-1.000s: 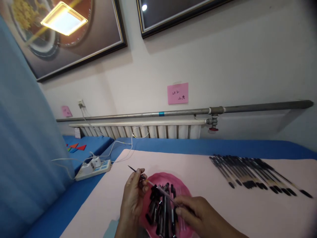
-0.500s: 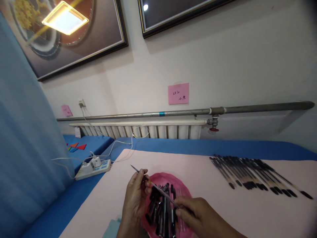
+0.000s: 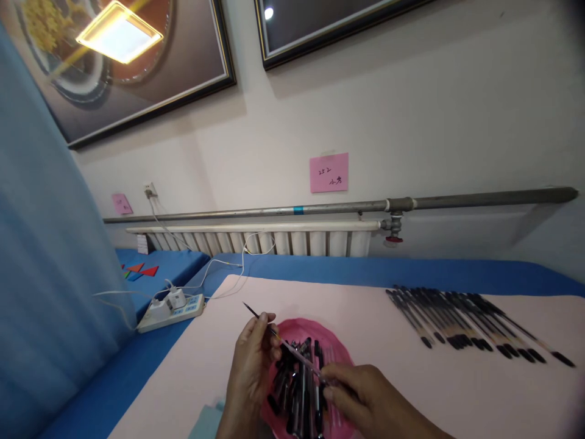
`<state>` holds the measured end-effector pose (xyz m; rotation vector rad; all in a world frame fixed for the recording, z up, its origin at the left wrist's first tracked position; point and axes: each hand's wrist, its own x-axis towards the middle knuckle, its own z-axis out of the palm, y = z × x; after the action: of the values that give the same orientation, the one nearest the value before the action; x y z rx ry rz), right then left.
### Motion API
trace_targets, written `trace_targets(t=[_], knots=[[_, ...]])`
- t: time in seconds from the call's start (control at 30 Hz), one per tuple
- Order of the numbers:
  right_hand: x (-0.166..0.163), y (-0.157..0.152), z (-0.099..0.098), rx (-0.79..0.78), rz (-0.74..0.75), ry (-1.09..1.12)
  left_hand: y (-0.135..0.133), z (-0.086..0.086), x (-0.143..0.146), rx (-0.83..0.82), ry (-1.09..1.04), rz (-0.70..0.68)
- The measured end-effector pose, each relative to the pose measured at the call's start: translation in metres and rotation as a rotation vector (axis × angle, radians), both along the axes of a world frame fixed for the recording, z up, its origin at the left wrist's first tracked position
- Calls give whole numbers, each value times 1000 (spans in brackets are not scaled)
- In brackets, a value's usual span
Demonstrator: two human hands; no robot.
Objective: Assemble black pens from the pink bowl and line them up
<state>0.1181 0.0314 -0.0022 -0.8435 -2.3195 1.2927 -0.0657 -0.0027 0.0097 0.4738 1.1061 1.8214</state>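
Note:
Above a pink basket (image 3: 326, 330), my left hand (image 3: 253, 356) pinches a thin, dark pen refill (image 3: 250, 310), its narrow end pointing up and left. My right hand (image 3: 359, 390) is closed on a clear pen barrel (image 3: 304, 361) that slants up toward the left fingers. Refill and barrel lie in one line; how far one sits inside the other is hard to tell. Black pen parts (image 3: 297, 396), caps and clear tubes among them, fill the basket under both hands. To the right, several black-capped pens (image 3: 457, 317) lie side by side in a row.
Pink paper (image 3: 183, 378) covers much of the blue table (image 3: 292, 263). A power strip (image 3: 187, 310) with white plugs and cables is at the left. A light blue item (image 3: 205, 422) lies by my left wrist. Behind the table run a radiator (image 3: 315, 242) and a pipe (image 3: 256, 213).
Both hands stay over the basket with the refill and barrel in line. My left hand and the refill's tip have shifted very slightly to the right.

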Motion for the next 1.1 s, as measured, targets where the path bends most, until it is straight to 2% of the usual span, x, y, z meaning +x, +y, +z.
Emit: trace_targets(t=[0.17,0.23,0.43,0.7,0.8,0.97,1.1], knots=[[-4,-3,1,7,-28,4,0,-2,18,-58,122,-201],[-5,-4,1,4,-41,23,-1,-1,21,-85,186,-235],[-4,-2,2,24,-14,45,-5,3,12,-14,264,-38],[0,-4,14,113,-9,-30,-8,6,6,-68,378,-102],[3,0,18,149,-56,0,-12,8,-3,-213,562,-126],[7,5,19,95,-89,78,-20,-1,-10,-444,1049,-167],[8,7,17,37,-100,150,-25,-8,-2,-465,1112,-226]])
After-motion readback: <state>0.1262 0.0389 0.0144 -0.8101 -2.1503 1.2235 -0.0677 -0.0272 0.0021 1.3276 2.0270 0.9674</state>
